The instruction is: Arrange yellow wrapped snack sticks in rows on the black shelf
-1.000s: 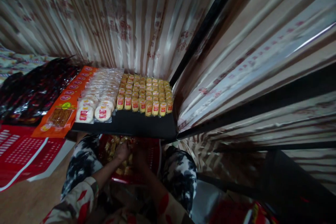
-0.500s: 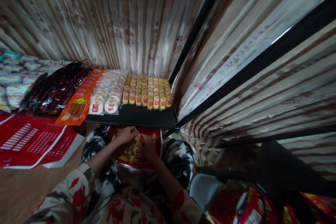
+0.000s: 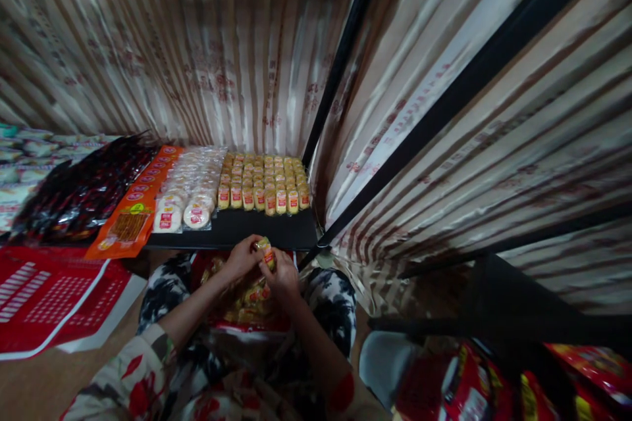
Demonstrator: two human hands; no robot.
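Note:
Between my hands is a small yellow wrapped snack cake (image 3: 266,252) with a red-and-white label, raised above the basket. My left hand (image 3: 244,256) pinches it from the left with closed fingers. On its right side, my right hand (image 3: 285,275) grips it too. Below them, between my knees, a red basket (image 3: 217,327) holds more of the yellow wrapped cakes (image 3: 249,306). Just ahead, rows of matching yellow cakes (image 3: 269,197) stand on the black shelf (image 3: 257,229), labels facing me.
Left along the shelf are round white packaged cakes (image 3: 197,214), an orange snack packet (image 3: 126,227) and dark packets (image 3: 74,200). A red printed sheet (image 3: 44,296) hangs at left. Black frame bars (image 3: 405,164) and striped curtains (image 3: 276,46) enclose the right and back. Red packets (image 3: 474,381) lie lower right.
My hands have come up from inside the basket toward the shelf's front edge, now with a yellow cake between them. The camera view has shifted slightly.

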